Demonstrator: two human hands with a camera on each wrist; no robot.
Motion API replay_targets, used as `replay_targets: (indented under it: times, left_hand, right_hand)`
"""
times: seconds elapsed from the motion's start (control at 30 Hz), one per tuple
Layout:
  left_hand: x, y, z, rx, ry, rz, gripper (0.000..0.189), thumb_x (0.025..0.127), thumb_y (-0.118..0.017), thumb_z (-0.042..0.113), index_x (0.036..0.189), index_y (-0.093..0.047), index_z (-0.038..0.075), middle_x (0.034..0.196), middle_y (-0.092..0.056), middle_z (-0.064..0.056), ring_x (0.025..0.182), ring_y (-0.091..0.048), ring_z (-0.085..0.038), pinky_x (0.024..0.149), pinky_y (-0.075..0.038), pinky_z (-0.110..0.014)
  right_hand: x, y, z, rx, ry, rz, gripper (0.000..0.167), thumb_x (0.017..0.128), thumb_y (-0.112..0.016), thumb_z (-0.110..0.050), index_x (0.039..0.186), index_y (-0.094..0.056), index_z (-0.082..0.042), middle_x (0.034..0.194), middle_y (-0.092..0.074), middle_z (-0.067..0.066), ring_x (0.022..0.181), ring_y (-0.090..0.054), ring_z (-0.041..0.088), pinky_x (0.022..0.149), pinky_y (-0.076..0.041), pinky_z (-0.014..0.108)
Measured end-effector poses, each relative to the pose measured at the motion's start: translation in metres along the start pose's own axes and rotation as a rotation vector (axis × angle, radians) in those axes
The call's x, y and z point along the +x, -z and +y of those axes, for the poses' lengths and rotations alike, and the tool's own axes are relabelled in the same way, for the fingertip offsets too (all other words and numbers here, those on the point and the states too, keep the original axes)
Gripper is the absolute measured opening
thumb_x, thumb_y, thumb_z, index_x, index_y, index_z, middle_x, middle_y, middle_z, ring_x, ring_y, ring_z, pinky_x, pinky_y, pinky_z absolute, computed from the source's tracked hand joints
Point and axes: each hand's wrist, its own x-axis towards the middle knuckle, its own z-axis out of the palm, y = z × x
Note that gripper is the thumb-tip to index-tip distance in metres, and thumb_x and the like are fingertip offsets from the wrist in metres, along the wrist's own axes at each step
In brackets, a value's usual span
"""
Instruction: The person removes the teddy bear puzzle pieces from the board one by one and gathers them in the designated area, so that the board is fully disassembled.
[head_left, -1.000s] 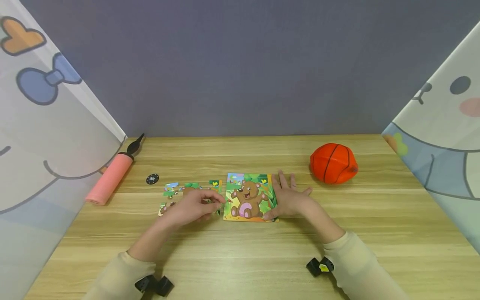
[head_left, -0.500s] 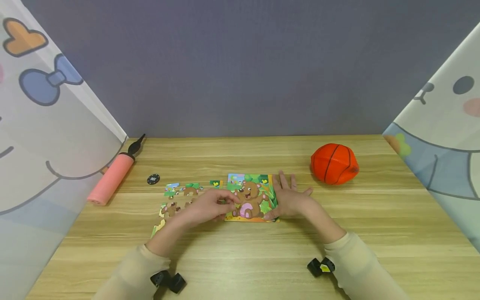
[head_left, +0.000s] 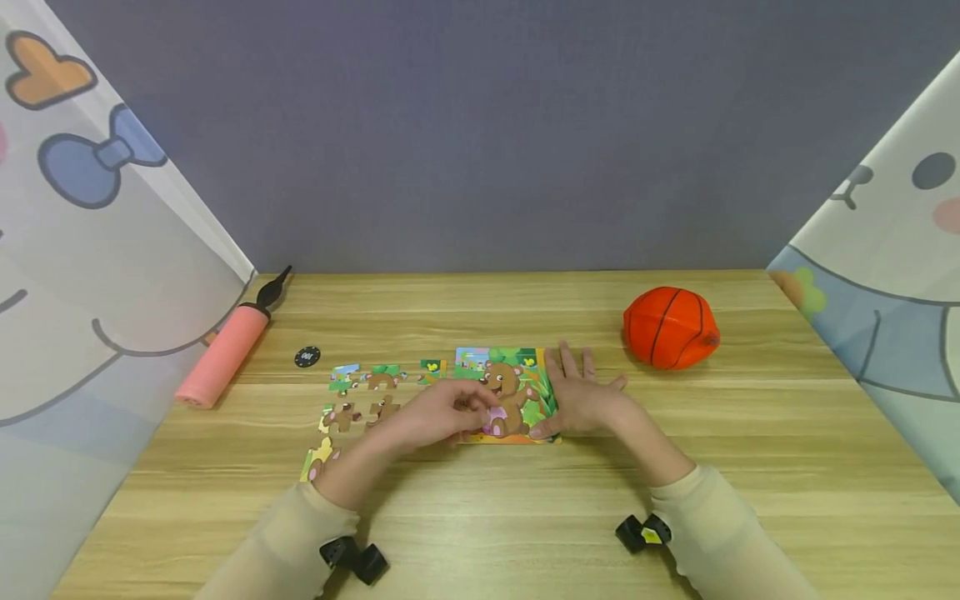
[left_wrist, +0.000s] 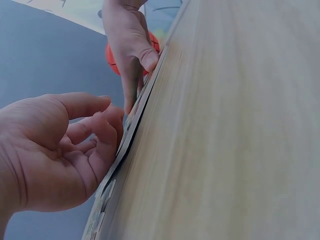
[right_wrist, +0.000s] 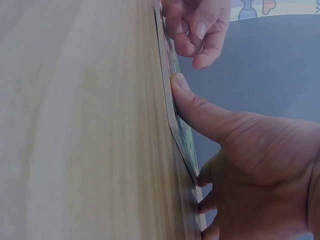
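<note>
A bear picture puzzle board [head_left: 531, 407] lies flat on the wooden table. My left hand [head_left: 438, 414] is over its left half, fingers loosely curled with a gap between thumb and forefinger; nothing shows in it. The left wrist view has this hand [left_wrist: 60, 150] just above the board's surface. My right hand [head_left: 579, 403] rests along the board's right edge, fingers spread. Its thumb [right_wrist: 192, 100] lies on the board's top face in the right wrist view. Loose jigsaw pieces [head_left: 384, 379] of the same bear are spread left of the board, some hidden behind the left hand and forearm.
A pink hand pump [head_left: 225, 354] with a black nozzle lies at the left. Close to it is a black chip [head_left: 307, 357] marked 100. A dented orange-red ball [head_left: 671, 328] sits at the back right. A grey panel [head_left: 510, 133] stands behind the table.
My left hand has moved right from the loose pieces onto the board, uncovering more pieces behind it. My right hand has stayed at the board's right edge.
</note>
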Motion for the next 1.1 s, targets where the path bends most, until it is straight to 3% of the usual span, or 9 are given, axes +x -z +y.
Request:
replay_targets:
  times: [0.2, 0.5, 1.1]
  left_hand:
    - [0.0018, -0.0027, 0.0026, -0.063, 0.008, -0.016, 0.024, 0.097, -0.067, 0.009, 0.12, -0.067, 0.007, 0.096, -0.066, -0.012, 0.063, -0.057, -0.017, 0.052, -0.052, -0.029]
    - [0.0038, -0.0033, 0.0023, -0.057, 0.035, -0.008, 0.04, 0.093, -0.067, 0.001, 0.132, -0.061, -0.002, 0.085, -0.065, -0.013, 0.057, -0.06, -0.019, 0.054, -0.056, -0.033]
    - [0.0058, -0.0036, -0.0004, -0.081, 0.021, -0.009, 0.035, 0.092, -0.071, 0.0, 0.126, -0.064, -0.001, 0.079, -0.06, -0.008, 0.056, -0.058, -0.017, 0.051, -0.053, -0.029]
  right_hand:
    - [-0.0005, 0.0004, -0.0009, -0.003, -0.002, -0.005, 0.131, 0.076, -0.081, -0.06, 0.162, 0.0, -0.005, 0.165, 0.019, 0.019, 0.146, 0.017, 0.051, 0.087, 0.001, 0.092]
    - [-0.0005, 0.0004, -0.0016, -0.008, -0.002, 0.001, 0.13, 0.077, -0.081, -0.06, 0.162, 0.0, -0.005, 0.165, 0.018, 0.019, 0.147, 0.016, 0.051, 0.087, 0.001, 0.092]
    - [0.0003, 0.0002, -0.0009, -0.013, -0.007, 0.0, 0.13, 0.076, -0.08, -0.063, 0.162, -0.001, -0.005, 0.165, 0.017, 0.019, 0.147, 0.015, 0.051, 0.088, -0.001, 0.092]
